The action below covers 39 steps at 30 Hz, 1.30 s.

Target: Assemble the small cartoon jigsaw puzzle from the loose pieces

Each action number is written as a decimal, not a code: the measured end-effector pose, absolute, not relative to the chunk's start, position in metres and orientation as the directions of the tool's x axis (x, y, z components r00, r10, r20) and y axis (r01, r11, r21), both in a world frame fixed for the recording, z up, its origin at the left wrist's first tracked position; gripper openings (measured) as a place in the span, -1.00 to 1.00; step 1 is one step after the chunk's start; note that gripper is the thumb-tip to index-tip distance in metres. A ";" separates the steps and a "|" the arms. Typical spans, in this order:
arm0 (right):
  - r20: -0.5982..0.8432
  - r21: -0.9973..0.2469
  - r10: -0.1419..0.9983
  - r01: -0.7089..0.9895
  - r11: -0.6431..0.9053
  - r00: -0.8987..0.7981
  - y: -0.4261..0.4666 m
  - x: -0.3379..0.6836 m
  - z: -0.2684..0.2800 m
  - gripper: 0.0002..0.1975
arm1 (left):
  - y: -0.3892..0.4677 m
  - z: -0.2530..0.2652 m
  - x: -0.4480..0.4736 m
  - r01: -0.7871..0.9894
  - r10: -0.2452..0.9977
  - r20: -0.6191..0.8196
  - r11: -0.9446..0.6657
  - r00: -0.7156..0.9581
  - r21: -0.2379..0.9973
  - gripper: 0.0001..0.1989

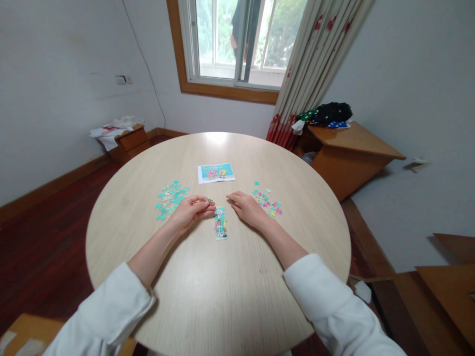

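Between my hands lies a narrow upright strip of joined jigsaw pieces (221, 228), showing a cartoon figure on teal. My left hand (193, 211) is just left of the strip's top, its thumb and fingers pinched on a small puzzle piece (210, 201). To the right of the strip, my right hand (245, 206) rests low over the table with fingers stretched forward; no piece shows in it. Loose teal and pale pieces (168, 199) are scattered beside my left hand. Pink, yellow and teal pieces (276, 207) lie beyond my right wrist.
A picture sheet (216, 173) with cartoon characters lies farther back on the round wooden table (222, 296). Behind the table are a window and a curtain (297, 89). A wooden cabinet (356, 153) with cloths on it stands at the right, a small stool (133, 143) at the left.
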State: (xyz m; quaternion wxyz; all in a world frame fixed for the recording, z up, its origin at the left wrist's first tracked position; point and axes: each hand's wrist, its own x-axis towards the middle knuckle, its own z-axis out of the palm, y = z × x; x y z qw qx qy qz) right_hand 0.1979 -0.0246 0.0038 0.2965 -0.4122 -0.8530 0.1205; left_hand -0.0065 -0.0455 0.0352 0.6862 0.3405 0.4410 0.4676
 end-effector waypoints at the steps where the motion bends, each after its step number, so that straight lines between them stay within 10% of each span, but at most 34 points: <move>1: 0.419 -0.465 0.773 0.618 0.633 -0.476 -0.024 0.198 0.003 -0.68 | -0.046 0.035 -0.006 -0.339 0.942 -0.285 0.330 0.176 0.881 -0.92; 20: 0.483 -0.621 0.816 0.533 0.575 -0.317 -0.025 0.194 0.004 -0.41 | -0.046 0.032 -0.009 -0.293 0.911 -0.269 0.362 0.313 0.885 -0.90; 39: 0.550 -0.603 0.771 0.486 0.632 -0.320 -0.042 0.185 0.019 -0.70 | -0.046 0.028 -0.011 -0.317 0.819 -0.288 0.479 0.496 0.818 -0.89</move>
